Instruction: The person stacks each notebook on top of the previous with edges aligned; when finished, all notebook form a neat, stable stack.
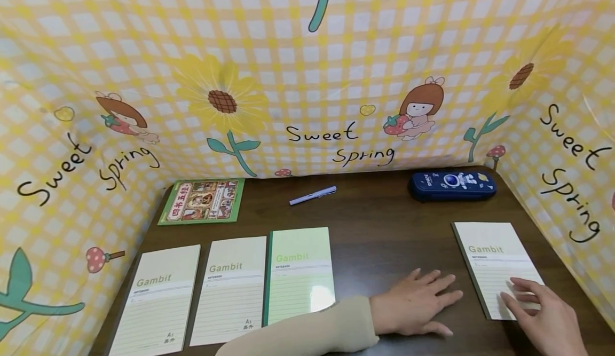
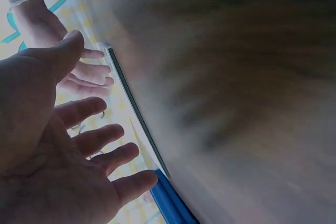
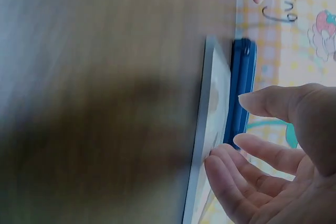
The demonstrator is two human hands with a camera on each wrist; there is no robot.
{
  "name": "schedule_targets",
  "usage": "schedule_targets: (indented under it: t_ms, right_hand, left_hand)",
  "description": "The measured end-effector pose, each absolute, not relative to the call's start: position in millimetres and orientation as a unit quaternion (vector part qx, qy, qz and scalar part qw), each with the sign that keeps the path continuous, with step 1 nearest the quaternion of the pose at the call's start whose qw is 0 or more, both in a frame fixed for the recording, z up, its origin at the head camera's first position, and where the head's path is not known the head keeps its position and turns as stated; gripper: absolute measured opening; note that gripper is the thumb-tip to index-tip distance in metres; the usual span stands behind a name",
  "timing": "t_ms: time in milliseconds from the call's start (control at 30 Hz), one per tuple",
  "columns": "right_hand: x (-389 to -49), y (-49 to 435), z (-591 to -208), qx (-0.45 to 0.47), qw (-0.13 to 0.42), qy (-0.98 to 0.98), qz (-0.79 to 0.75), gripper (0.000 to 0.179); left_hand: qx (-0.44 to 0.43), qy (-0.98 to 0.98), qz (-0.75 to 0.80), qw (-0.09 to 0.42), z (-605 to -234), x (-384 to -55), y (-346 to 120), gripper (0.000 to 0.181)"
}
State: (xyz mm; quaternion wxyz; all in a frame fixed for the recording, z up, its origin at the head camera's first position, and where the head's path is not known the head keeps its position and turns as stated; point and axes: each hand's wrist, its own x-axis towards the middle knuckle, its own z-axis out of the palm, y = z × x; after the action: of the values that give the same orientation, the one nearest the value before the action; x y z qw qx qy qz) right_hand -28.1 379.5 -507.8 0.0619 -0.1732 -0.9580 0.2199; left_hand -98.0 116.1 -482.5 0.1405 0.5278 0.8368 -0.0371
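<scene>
My left hand is stretched over the dark table with straight, spread fingers and nothing in it. To its right lies a pale Gambit notebook with a dark spine. My right hand is over that notebook's lower right part, fingers loosely bent and thumb apart. In the right wrist view, the fingertips overlap the notebook's edge, and no object shows between thumb and fingers. The left wrist view shows the left palm with fingers fanned, the right hand beyond it.
Two pale Gambit notebooks and a green one lie in a row at left, the left sleeve crossing before them. Behind are a picture book, a lilac pen and a navy pencil case. Checked cloth walls the table.
</scene>
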Motion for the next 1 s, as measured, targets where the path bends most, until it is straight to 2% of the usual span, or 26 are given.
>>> schedule_targets:
  t_ms: [200,333,533,1000]
  right_hand:
    - [-20.4,392.4,-509.5,-0.247,0.01,-0.953,0.176,0.053]
    - [-16.5,401.0,-511.7,-0.256,-0.011,-0.953,0.16,0.056]
    - [-10.3,411.7,-516.9,-0.234,-0.004,-0.961,0.146,0.054]
    - [-10.0,409.1,-520.3,-0.182,0.005,-0.973,0.14,0.059]
  left_hand:
    - [0.535,0.825,-0.082,0.161,-483.3,-90.1,146.1,0.076]
    - [0.545,0.815,-0.107,0.163,-483.7,-85.7,159.3,0.077]
    - [0.546,0.813,-0.128,0.155,-484.4,-81.2,172.4,0.075]
    - [0.516,0.824,-0.154,0.175,-484.7,-79.3,175.9,0.07]
